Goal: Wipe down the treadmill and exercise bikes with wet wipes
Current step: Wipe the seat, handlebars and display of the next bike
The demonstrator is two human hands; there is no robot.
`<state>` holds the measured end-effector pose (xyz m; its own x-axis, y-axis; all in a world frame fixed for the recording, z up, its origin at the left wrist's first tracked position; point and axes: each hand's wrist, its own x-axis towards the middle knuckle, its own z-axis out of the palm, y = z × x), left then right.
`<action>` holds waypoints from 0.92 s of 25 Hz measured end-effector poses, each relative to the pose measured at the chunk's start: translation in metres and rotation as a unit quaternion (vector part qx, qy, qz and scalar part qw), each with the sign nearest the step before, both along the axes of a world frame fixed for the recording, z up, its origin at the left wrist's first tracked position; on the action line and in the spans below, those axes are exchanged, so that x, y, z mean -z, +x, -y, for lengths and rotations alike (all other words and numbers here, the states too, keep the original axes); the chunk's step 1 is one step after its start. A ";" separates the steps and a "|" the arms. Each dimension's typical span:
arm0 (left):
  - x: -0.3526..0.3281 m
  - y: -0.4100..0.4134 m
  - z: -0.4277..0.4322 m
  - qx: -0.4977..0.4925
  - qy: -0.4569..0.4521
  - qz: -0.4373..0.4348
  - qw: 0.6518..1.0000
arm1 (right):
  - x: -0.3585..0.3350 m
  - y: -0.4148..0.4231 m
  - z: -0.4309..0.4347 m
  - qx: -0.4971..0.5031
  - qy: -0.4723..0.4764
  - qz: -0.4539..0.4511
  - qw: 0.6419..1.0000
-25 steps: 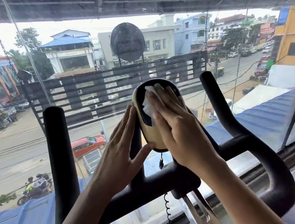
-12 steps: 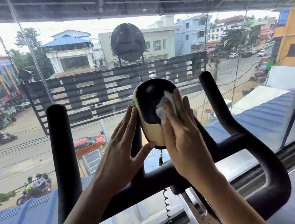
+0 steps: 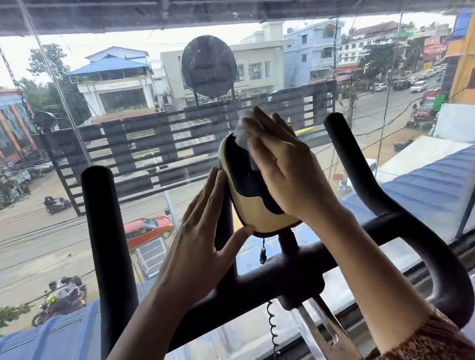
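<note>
Head view: one console (image 3: 252, 207); left hand (image 3: 200, 243) flat against its side, right hand (image 3: 287, 174) flat, pressing one wipe (image 3: 241, 136).

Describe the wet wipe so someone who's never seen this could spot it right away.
Find the black handlebars in front of the big window; an oval cream-and-black console stands at their middle. The wipe is the crumpled white scrap that the right hand presses on the console's top, peeking out past the fingers. Nothing else there is white and crumpled.
</note>
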<state>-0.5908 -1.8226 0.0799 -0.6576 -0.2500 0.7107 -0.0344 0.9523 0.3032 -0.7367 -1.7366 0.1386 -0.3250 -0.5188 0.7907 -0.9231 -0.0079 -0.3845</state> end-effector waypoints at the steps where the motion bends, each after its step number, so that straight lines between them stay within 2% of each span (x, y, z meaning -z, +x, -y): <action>1: 0.000 0.000 0.000 0.002 -0.004 -0.004 1.000 | 0.004 0.006 -0.001 -0.003 0.017 -0.051 0.999; 3: 0.001 0.000 0.001 0.003 -0.013 -0.011 1.000 | 0.026 0.021 -0.012 -0.021 0.028 -0.108 0.994; 6: 0.002 -0.001 0.003 0.005 -0.021 -0.009 1.000 | 0.073 0.030 -0.042 -0.028 0.044 -0.120 0.991; 8: 0.002 -0.001 0.003 0.001 -0.018 0.000 1.000 | 0.088 0.016 -0.054 -0.004 0.024 -0.064 0.998; 11: 0.000 0.000 0.003 0.000 -0.006 0.004 1.000 | 0.073 0.000 -0.047 0.010 -0.009 0.095 0.995; 12: 0.000 0.000 0.003 0.001 -0.005 0.003 1.000 | 0.066 0.004 -0.044 0.003 -0.007 0.092 0.996; 15: 0.001 0.000 0.003 0.005 -0.011 -0.004 1.000 | 0.079 0.029 -0.042 -0.034 0.024 -0.035 0.999; 17: 0.001 0.000 0.003 0.006 -0.014 -0.004 1.000 | 0.098 0.035 -0.050 -0.040 0.031 -0.065 0.997; 18: 0.001 0.000 0.002 0.003 -0.015 -0.005 1.000 | 0.103 0.032 -0.053 -0.033 0.020 -0.041 0.998; 21: 0.001 0.000 0.002 -0.003 -0.019 -0.010 1.000 | 0.083 0.017 -0.047 -0.015 -0.018 0.113 0.993; 22: 0.001 -0.001 0.002 -0.003 -0.019 -0.011 1.000 | 0.073 0.016 -0.043 -0.010 -0.015 0.113 0.993; 23: 0.001 0.000 0.002 -0.002 -0.020 -0.014 1.000 | 0.069 0.019 -0.041 -0.015 -0.005 0.075 0.997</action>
